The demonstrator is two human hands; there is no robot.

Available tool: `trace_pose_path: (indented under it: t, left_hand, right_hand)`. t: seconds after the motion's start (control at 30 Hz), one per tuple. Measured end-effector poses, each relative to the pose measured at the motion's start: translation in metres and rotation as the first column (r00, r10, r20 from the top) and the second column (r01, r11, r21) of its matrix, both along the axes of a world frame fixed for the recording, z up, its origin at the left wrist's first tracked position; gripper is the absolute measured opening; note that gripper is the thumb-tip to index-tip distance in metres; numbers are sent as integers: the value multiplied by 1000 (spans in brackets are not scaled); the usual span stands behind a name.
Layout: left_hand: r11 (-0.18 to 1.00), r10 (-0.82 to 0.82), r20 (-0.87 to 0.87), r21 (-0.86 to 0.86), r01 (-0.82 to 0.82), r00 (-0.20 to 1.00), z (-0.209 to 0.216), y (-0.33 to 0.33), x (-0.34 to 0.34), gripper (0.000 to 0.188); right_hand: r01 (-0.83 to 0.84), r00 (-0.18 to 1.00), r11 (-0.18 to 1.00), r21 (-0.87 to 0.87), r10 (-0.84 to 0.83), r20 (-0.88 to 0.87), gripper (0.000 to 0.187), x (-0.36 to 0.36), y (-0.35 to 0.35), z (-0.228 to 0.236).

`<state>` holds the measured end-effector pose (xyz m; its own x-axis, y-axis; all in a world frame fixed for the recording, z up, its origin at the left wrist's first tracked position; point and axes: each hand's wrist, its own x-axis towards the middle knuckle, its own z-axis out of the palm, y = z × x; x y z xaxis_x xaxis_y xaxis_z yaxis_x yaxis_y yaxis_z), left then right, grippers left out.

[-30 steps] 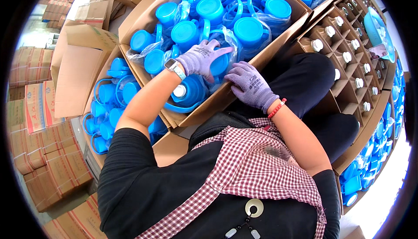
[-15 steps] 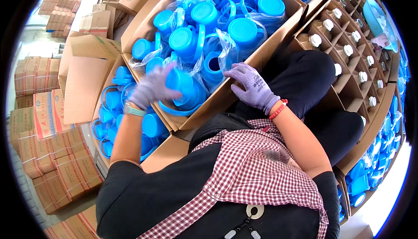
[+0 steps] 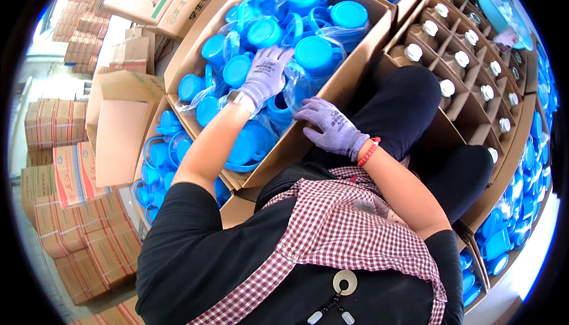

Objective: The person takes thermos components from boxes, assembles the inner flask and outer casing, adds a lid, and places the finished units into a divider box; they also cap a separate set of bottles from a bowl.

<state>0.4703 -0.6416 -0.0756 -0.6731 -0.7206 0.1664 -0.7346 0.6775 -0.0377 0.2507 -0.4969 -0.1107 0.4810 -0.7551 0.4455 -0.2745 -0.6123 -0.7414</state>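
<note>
A large carton [image 3: 332, 91] in front of me is full of blue handled plastic cups [image 3: 314, 54], some in loose clear plastic bags. Both my hands wear grey-purple gloves. My left hand [image 3: 267, 79] reaches over the middle of the carton with its fingers stretched out, resting on or just above the cups; its fingertips partly overlap them. At the carton's near right edge, my right hand [image 3: 332, 125] lies palm down with its fingers loosely bent and apart, touching the rim and holding nothing. Below my left forearm sits a bigger blue piece [image 3: 252, 144] with a loop handle.
To the right, a divided carton [image 3: 453, 103] holds brown bottles with white caps [image 3: 446, 88]. Another box of blue cups [image 3: 155, 153] stands at left, near an open-flapped carton [image 3: 127, 135]. Stacked cartons [image 3: 89, 230] line the far left. A blue basin [image 3: 504, 17] sits at upper right.
My left hand has moved up and right, from the near-left blue piece to the middle of the carton. My right hand stays at the rim. The view has shifted slightly.
</note>
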Motion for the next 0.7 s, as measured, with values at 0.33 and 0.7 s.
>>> trace_pose_path:
  t: [0.33,0.7]
  left_hand:
    - [992,-52,-201,104,74,978,208,41,-49,16]
    - [751,-431,-354,369,547,830,491,122,-194,51]
  right_hand:
    - [399,838,868,296,-476,267,30,-147,54,110]
    - [357,772,917,-180,-181,609,119,-150,98,239]
